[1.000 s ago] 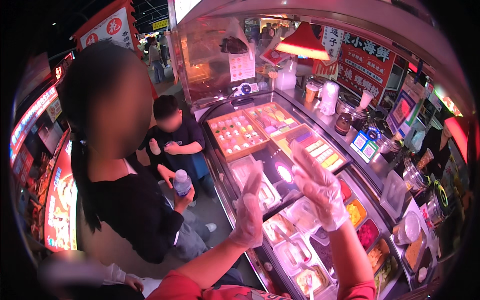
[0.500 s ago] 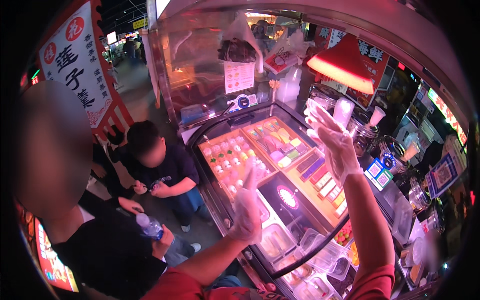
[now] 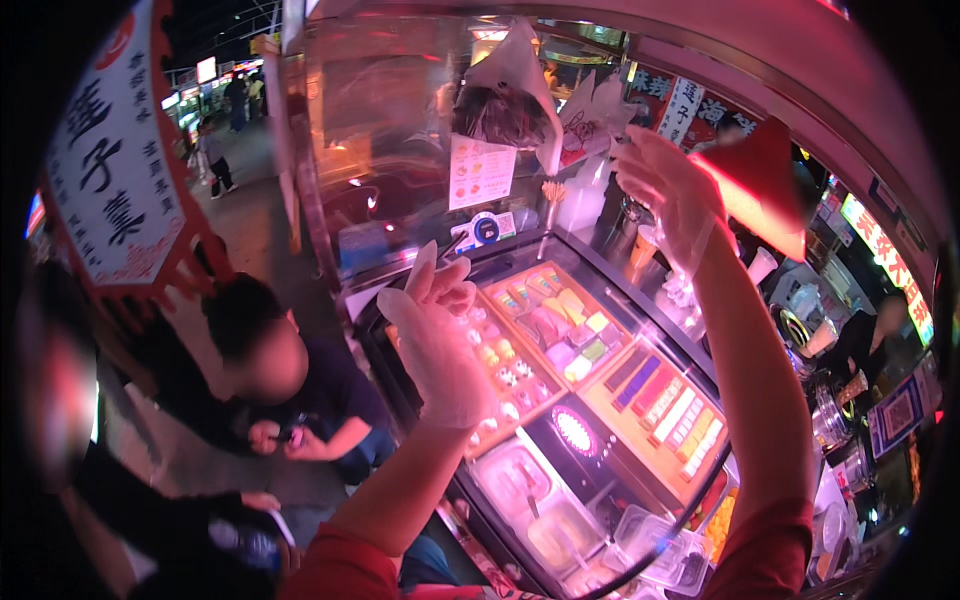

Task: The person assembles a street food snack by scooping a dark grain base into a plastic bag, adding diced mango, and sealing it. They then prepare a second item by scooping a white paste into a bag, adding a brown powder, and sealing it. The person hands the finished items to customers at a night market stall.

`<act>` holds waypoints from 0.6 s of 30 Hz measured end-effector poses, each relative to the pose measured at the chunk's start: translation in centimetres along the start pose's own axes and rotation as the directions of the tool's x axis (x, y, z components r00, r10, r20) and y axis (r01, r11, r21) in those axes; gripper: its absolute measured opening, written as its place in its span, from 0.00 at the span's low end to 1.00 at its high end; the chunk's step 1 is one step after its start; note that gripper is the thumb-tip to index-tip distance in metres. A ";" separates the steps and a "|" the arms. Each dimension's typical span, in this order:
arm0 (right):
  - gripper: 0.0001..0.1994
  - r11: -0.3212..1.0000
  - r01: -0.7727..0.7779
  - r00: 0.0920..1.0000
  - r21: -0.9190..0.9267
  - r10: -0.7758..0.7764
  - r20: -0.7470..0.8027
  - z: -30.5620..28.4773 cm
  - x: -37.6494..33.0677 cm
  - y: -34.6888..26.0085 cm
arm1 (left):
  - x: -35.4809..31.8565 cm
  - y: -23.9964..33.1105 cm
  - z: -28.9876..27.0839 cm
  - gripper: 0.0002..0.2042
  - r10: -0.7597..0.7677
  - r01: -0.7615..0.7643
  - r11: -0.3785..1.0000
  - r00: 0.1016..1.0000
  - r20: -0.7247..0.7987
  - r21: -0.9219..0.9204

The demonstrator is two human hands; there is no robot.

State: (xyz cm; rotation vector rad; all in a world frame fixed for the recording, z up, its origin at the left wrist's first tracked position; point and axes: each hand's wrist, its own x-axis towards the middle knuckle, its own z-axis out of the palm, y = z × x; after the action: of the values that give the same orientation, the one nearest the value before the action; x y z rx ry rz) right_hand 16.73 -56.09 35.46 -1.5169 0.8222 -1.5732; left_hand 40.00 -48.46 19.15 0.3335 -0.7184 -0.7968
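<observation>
My left hand, in a thin clear plastic glove, is raised over the left side of the display case. Its index finger points up, the other fingers are loosely bent and apart, and nothing shows in it. Below it is a wooden tray of small round sweets, partly hidden by the hand. My right hand, gloved too, is lifted beyond the case's back edge, beside the red lamp. Its fingers reach left toward the hanging plastic bags, with no visible object in them; I cannot tell whether they touch.
Colored sweets and rows of bars lie in wooden compartments. Clear lidded tubs stand at the near end. A cup of skewers is at the back corner. Left of the case are a person in dark clothes and another person's hand.
My left hand has moved left and up, its fingers now more spread. My right hand has risen toward the bags and lamp. The whole view has shifted; the people at left appear lower.
</observation>
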 end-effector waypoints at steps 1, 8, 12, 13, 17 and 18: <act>0.28 1.000 0.023 1.000 -0.018 -0.023 -0.003 0.3 1.9 0.6 | 1.6 -1.2 0.1 0.39 -0.096 0.097 0.995 0.992 -0.085 0.002; 0.18 0.976 0.174 0.983 0.133 -0.179 0.026 -0.6 19.2 5.0 | 12.0 -12.3 0.2 0.39 -0.421 0.380 0.905 0.864 -0.275 -0.192; 0.12 0.948 0.281 0.959 0.148 -0.270 -0.087 0.6 27.4 4.4 | 19.2 -13.0 1.5 0.32 -0.343 0.244 0.888 0.916 -0.207 -0.391; 0.13 0.951 0.272 0.962 0.145 -0.266 -0.059 0.1 29.5 4.5 | 20.3 -13.4 1.6 0.32 -0.347 0.255 0.887 0.918 -0.191 -0.386; 0.18 0.948 0.288 0.957 0.133 -0.280 -0.081 -2.7 37.3 3.9 | 23.7 -14.3 0.0 0.28 -0.018 0.020 0.934 1.000 0.008 -0.356; 0.18 0.951 0.292 0.953 0.105 -0.280 -0.114 -3.3 38.2 3.9 | 24.3 -14.7 -0.5 0.28 0.025 -0.014 0.939 0.999 0.028 -0.343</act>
State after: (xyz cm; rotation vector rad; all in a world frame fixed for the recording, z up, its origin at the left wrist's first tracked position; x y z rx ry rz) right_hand 14.69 -91.59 50.38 -1.5327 0.5650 -1.8867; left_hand 44.21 -76.40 22.17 -0.0025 -0.5976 -0.8930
